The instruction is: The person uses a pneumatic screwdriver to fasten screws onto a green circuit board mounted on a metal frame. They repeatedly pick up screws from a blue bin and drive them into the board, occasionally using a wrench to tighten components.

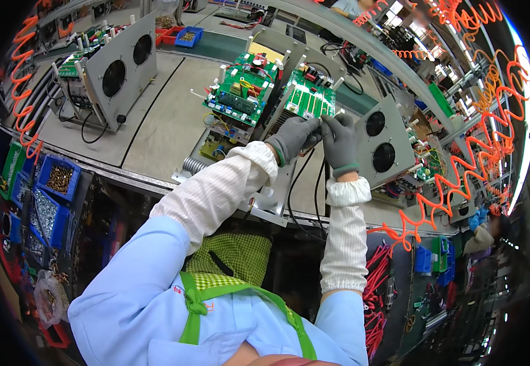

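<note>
Head view: we see both hands gloved in grey, meeting over the near edge of the right board [309,91], a green one with pale strips, in the middle of the table [167,128]. The left hand [290,139] comes in from the left, its fingers bent and drawn together toward the right hand [340,141]. The right hand's fingertips also press together, angled left, nearly touching the left's. We cannot tell what, if anything, either hand pinches; the gloves hide it. Black cables hang below the hands toward the near edge of the table.

Just left of that board we note the left board [240,91], also green, carrying tall white posts. A metal coil [196,166] lies nearer, left of the hands. Grey panels, each with two black fans, stand at either side: the left panel [132,52] well apart from the hands, the right panel [385,140] near the right hand. Below the table, near left, we record a blue bin [75,182] of brass-coloured screws; near right, a bundle of red wires [374,305].
</note>
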A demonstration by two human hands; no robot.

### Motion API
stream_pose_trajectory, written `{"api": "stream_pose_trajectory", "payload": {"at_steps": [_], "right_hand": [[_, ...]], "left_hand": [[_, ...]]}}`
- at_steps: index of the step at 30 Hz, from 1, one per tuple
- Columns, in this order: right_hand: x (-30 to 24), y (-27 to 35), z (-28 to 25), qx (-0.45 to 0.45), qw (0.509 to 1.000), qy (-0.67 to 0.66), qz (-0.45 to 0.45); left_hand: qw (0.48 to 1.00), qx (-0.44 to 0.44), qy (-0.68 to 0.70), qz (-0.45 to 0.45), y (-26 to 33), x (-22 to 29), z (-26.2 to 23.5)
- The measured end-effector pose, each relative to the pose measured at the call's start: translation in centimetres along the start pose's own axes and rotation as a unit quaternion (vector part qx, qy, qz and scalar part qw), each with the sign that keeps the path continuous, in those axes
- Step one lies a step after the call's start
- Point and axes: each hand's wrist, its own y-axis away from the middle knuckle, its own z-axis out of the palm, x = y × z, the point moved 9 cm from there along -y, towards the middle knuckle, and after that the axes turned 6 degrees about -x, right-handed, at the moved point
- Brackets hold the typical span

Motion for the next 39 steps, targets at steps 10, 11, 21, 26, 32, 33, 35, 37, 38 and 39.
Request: {"api": "stream_pose_trajectory", "payload": {"at_steps": [10,11,21,26,32,33,35,37,38,39], "right_hand": [[-1.5,1.0,0.6,-0.001,0.988,0.144,-0.048],[-1.3,1.1,0.7,-0.001,0.988,0.149,-0.047],[-4.4,1.3,-3.4,0.043,0.993,0.106,-0.008],[-8.2,4.0,-3.9,0.005,0.999,-0.004,0.036],[-8.3,5.1,-1.4,-0.037,0.999,0.01,0.015],[-8.3,5.1,-1.3,-0.043,0.999,0.008,0.014],[-9.0,4.6,-1.1,-0.059,0.997,-0.034,0.043],[-8.8,4.8,-0.9,-0.067,0.997,-0.023,0.044],[-8.2,4.5,-0.5,-0.065,0.998,0.007,0.025],[-8.2,4.3,-0.2,-0.064,0.997,0.035,0.006]], "left_hand": [[1.0,0.006,-0.025,0.015,-0.4,0.0,-0.5],[0.999,0.005,-0.031,0.007,-0.4,-0.2,-0.6],[0.997,0.012,0.079,-0.022,2.7,0.0,0.0],[0.923,-0.041,0.372,-0.088,6.9,0.8,2.8],[0.981,-0.117,-0.097,0.121,7.8,3.5,3.2],[0.983,-0.128,-0.073,0.109,7.5,3.0,3.2],[0.982,-0.147,-0.06,0.102,6.5,1.4,2.0],[0.961,-0.184,-0.108,0.179,6.5,1.7,2.7],[0.946,-0.199,-0.129,0.221,6.4,1.9,3.1],[0.973,-0.197,0.012,0.116,5.9,0.8,2.9]]}}
